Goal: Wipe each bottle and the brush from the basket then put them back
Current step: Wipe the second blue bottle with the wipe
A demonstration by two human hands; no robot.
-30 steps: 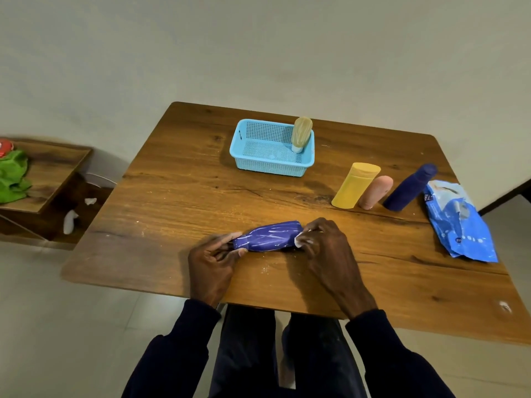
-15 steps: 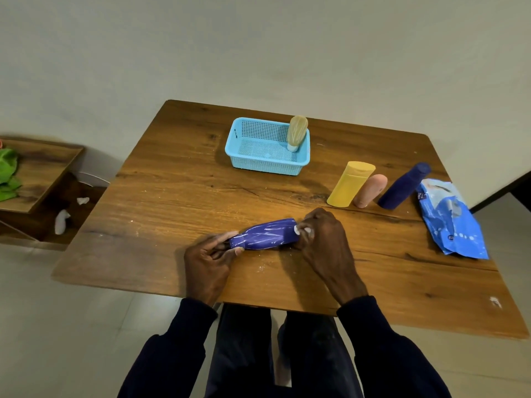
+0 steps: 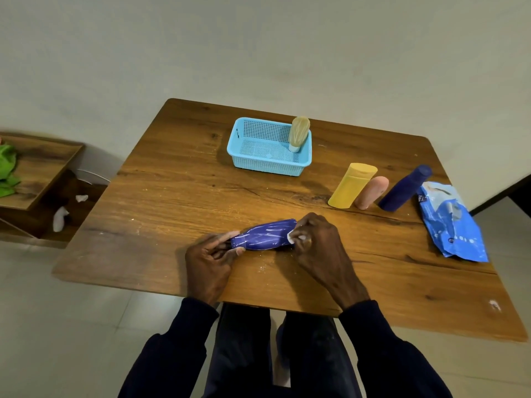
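A purple bottle (image 3: pixel 265 234) with white streaks lies on its side near the front of the wooden table (image 3: pixel 178 202). My left hand (image 3: pixel 208 261) pinches its cap end. My right hand (image 3: pixel 319 248) grips a small white wipe (image 3: pixel 292 236) pressed against the bottle's base. The light blue basket (image 3: pixel 238 152) stands at the back centre with a beige brush (image 3: pixel 298 133) leaning upright in its right corner. To the right stand a yellow bottle (image 3: pixel 352 185), a pink bottle (image 3: pixel 372 192) and a dark blue bottle (image 3: pixel 405 188).
A blue wipes packet (image 3: pixel 451 222) lies at the right edge of the table. On the left, a low wooden shelf (image 3: pixel 37 173) carries a green cloth (image 3: pixel 7 170), with white scraps (image 3: pixel 60 218) below it. White crumbs dot the tabletop near my hands.
Both hands keep their hold on the purple bottle; my right hand has shifted slightly with the wipe at the bottle's base. The view has drifted a little.
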